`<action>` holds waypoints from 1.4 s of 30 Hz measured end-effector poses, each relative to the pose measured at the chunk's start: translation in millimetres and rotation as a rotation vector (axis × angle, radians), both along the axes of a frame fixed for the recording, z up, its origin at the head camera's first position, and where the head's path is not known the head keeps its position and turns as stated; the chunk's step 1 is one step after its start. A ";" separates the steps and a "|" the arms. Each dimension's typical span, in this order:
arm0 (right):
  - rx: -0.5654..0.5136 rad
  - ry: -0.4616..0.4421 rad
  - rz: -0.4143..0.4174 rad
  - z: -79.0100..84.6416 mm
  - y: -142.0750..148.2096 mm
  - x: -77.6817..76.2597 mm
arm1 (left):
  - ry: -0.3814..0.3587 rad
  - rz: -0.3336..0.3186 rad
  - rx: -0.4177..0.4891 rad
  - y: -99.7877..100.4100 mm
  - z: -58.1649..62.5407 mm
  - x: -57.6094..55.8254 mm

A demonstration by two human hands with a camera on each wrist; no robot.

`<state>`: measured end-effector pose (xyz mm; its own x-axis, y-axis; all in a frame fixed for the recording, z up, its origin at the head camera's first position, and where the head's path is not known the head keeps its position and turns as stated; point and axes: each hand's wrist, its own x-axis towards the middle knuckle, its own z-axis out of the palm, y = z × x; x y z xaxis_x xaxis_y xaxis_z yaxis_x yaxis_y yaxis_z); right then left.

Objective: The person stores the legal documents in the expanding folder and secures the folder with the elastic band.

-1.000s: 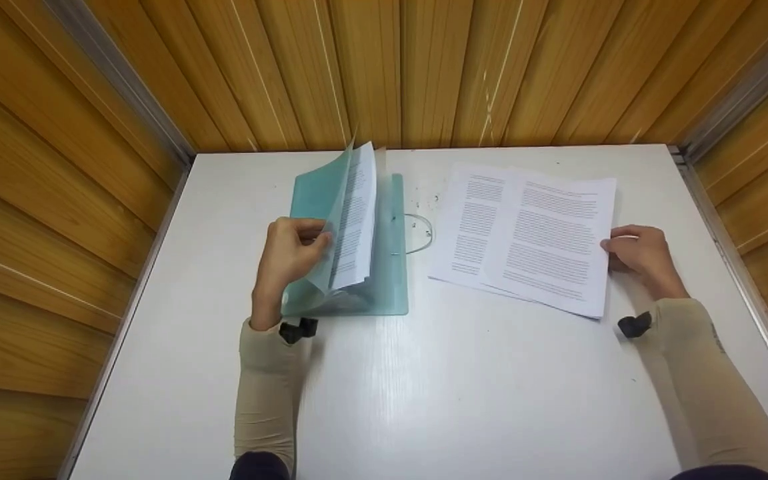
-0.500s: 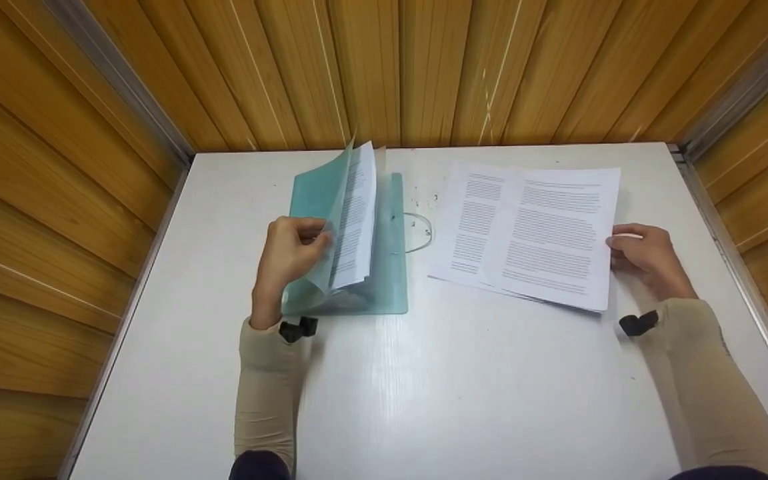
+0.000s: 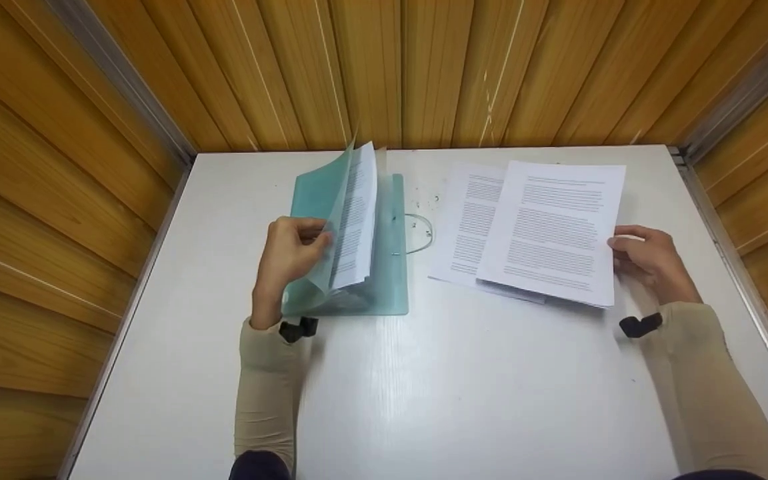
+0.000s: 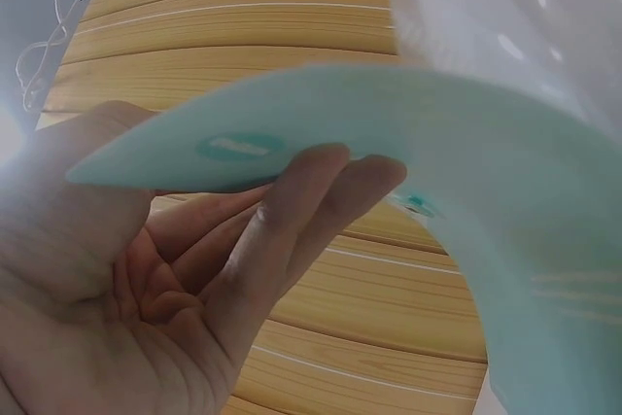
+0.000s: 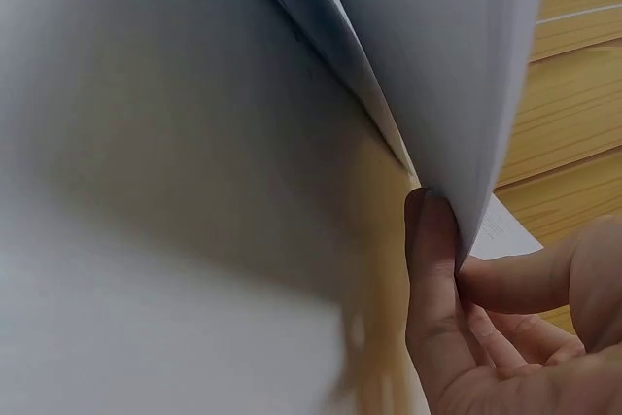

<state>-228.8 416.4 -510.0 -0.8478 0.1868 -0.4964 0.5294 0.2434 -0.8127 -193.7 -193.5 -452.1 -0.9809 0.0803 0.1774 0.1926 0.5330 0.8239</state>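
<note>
A teal plastic folder (image 3: 391, 293) lies on the left half of the table, its cover (image 4: 369, 114) bent upward. My left hand (image 3: 289, 250) pinches that cover's edge between thumb and fingers. Printed sheets (image 3: 357, 220) stand tilted inside the folder, behind the raised cover. To the right, my right hand (image 3: 647, 257) grips the right edge of some printed paper (image 3: 551, 233) between thumb and fingers. The right wrist view has this paper (image 5: 437, 65) lifted off the table at the pinched edge. Under it, partly covered, lie more printed sheets (image 3: 474, 220).
From the folder's right edge a thin wire loop (image 3: 427, 233) sticks out onto the white table (image 3: 457, 387). Wood-patterned panels (image 3: 437, 73) wall in the back and both sides.
The right hand has shifted slightly right, drawing the gripped paper away from the sheets beneath, whose corner now shows. My left hand and the folder have stayed put.
</note>
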 end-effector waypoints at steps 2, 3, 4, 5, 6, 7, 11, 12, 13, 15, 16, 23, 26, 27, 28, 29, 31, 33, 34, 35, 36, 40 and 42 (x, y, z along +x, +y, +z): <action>0.003 -0.002 0.002 0.4 -0.1 -0.3 | 0.002 0.000 0.001 -0.4 -0.4 0.0; 0.004 -0.001 0.004 0.6 -0.2 -0.5 | 0.004 -0.001 0.002 -0.7 -0.6 -0.1; 0.001 0.000 0.004 0.7 -0.4 -0.7 | 0.008 -0.001 0.002 -1.0 -1.1 -0.3; -0.002 0.003 0.005 1.0 -0.6 -0.9 | 0.011 -0.002 0.003 -1.2 -1.5 -0.3; 0.000 0.005 0.007 1.3 -1.0 -0.9 | 0.013 -0.003 0.003 -1.5 -1.9 -0.5; 0.003 0.007 0.010 1.8 -1.5 -0.7 | 0.014 -0.003 0.002 -1.7 -2.0 -0.5; 0.017 0.022 0.019 3.7 -3.6 0.5 | 0.008 -0.002 0.004 -1.8 -1.6 -0.8; 0.020 0.027 0.021 4.3 -4.2 0.9 | 0.005 -0.004 0.005 -1.6 -1.5 -1.0; 0.022 0.031 0.021 4.8 -4.5 0.9 | 0.003 -0.005 0.007 -1.3 -1.1 -1.2; 0.023 0.041 0.024 5.8 -5.2 0.6 | 0.000 -0.008 0.009 -0.9 -0.7 -1.7; 0.022 0.046 0.026 6.5 -5.9 0.5 | -0.001 -0.008 0.011 -0.7 -0.5 -1.8; 0.004 0.055 0.035 8.8 -10.0 -2.8 | -0.001 -0.006 0.021 -0.3 -1.2 -2.2; 0.009 0.040 0.040 10.2 -12.0 -3.2 | -0.010 -0.006 0.021 0.1 -1.9 -2.2; -0.010 0.039 0.032 10.8 -12.4 -3.5 | -0.014 -0.005 0.021 0.1 -2.3 -2.4; -0.033 0.040 0.024 11.8 -12.9 -3.5 | -0.016 -0.004 0.020 0.3 -2.2 -2.2; -0.055 0.041 0.017 12.6 -12.9 -3.7 | -0.017 -0.002 0.020 0.5 -2.2 -2.3; -0.093 0.043 0.006 14.3 -13.1 -3.7 | -0.014 0.000 0.020 0.7 -2.3 -2.3; -0.140 0.045 -0.007 15.9 -13.5 -3.2 | -0.015 0.003 0.020 0.8 -2.2 -2.3; -0.156 0.046 -0.010 16.4 -13.7 -2.8 | -0.015 0.005 0.018 0.8 -2.1 -2.2; -0.162 0.045 -0.007 16.7 -13.8 -2.4 | -0.016 0.005 0.017 0.6 -2.3 -2.2; -0.164 0.048 -0.002 16.9 -14.1 -1.8 | -0.015 0.006 0.014 0.5 -2.3 -2.0; -0.210 0.072 -0.004 17.6 -15.9 -0.4 | -0.013 0.005 0.010 0.3 -2.4 -1.3; -0.233 0.086 -0.001 18.2 -16.8 0.0 | -0.011 0.004 0.011 0.4 -2.0 -1.1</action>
